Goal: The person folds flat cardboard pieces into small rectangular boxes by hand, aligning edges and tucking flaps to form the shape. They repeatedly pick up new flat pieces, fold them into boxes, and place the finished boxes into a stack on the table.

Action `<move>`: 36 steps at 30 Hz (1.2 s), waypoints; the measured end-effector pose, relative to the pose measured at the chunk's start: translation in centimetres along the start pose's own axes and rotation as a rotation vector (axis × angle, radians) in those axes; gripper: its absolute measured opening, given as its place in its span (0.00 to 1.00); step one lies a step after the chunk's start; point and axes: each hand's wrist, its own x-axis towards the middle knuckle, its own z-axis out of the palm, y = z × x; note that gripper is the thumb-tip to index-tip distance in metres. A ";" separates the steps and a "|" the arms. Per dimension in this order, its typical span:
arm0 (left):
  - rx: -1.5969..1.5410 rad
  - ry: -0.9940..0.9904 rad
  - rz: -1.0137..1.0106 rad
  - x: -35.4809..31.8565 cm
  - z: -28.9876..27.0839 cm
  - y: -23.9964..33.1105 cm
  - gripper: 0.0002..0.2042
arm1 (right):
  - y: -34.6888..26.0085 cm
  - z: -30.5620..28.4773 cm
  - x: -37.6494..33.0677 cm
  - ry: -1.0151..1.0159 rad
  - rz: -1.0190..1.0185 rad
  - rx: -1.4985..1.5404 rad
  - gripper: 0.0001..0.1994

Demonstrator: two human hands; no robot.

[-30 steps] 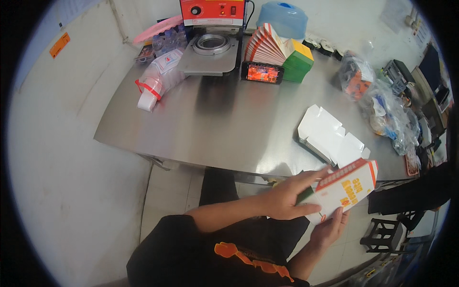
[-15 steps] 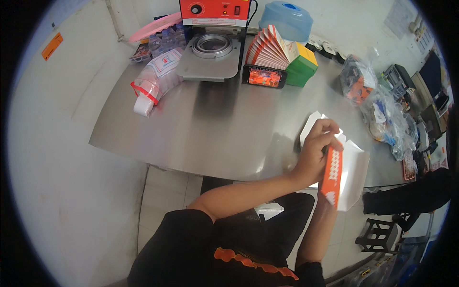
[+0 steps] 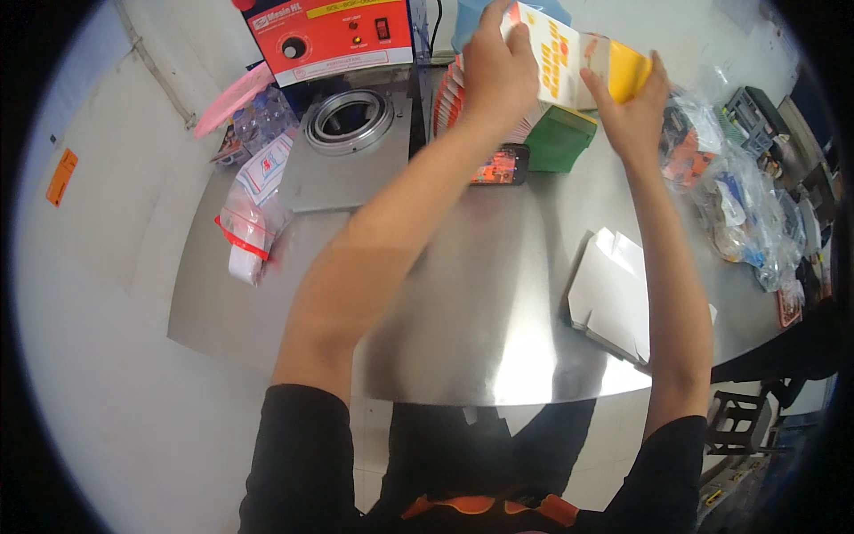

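Left hand point(image 3: 503, 67) and right hand point(image 3: 636, 116) are both up at the far side of the steel table point(image 3: 463, 329). The left hand is grasping the left end of a white paper carton point(image 3: 553, 53) with big yellow letters on it, its fingers bent over the edge. The right hand has its thumb on one side of a yellow panel point(image 3: 628, 73) and its fingers on the other; it is hard to tell how tightly it squeezes, or if the panel is part of the same carton.

So the white paper carton is between the two hands. Just below it is a green carton point(image 3: 562, 141), and under the left hand peek the red-striped edges of a row of nested cartons point(image 3: 448, 102).

The step in hand looks like fitting this carton in with the others. The next move seems to call for two soft, steady hands: line it up, then let go gently so the row does not tip or bend.

Below the left hand, partly hidden by the forearm, is a phone point(image 3: 507, 167). Closer to the person than the right hand, a pile of flat white cardboard point(image 3: 614, 298) sits beside the right forearm.
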 end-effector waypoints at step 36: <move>1.408 -0.807 -0.297 4.5 -2.7 -16.2 0.30 | -2.5 9.7 -3.4 -0.728 0.333 -0.387 0.42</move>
